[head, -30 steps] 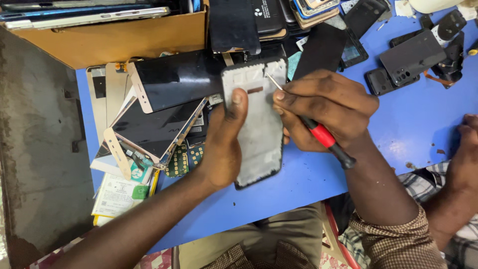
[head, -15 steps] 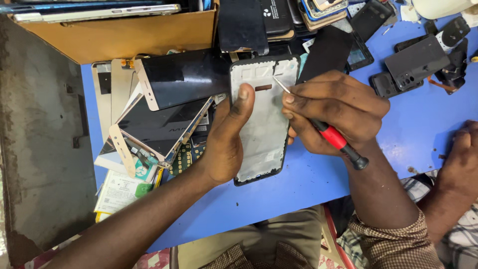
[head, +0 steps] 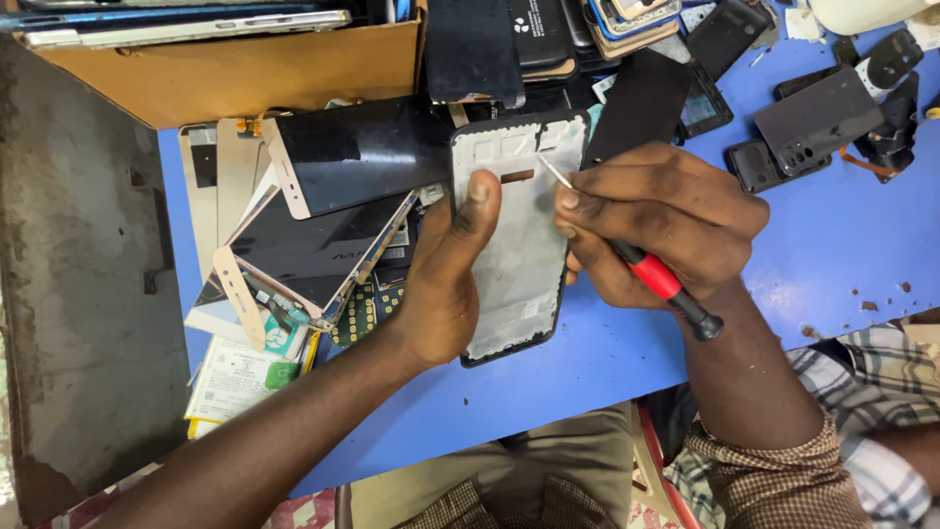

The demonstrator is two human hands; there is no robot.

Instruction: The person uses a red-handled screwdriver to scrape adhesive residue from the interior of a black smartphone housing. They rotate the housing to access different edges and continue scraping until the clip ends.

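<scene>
Head view: the left hand (head: 446,284) clasps the phone frame (head: 514,235) over the blue worktop (head: 832,255), its long axis running away from the person. The right hand (head: 656,230), fingers pinched on the red-handled screwdriver (head: 651,274), sets the tip at the frame's upper right.

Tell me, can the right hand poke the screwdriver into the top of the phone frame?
Probably yes. The right hand holds the screwdriver with its tip already at the top of the phone frame, and nothing lies between them. The left hand only grips the frame's side.
</scene>
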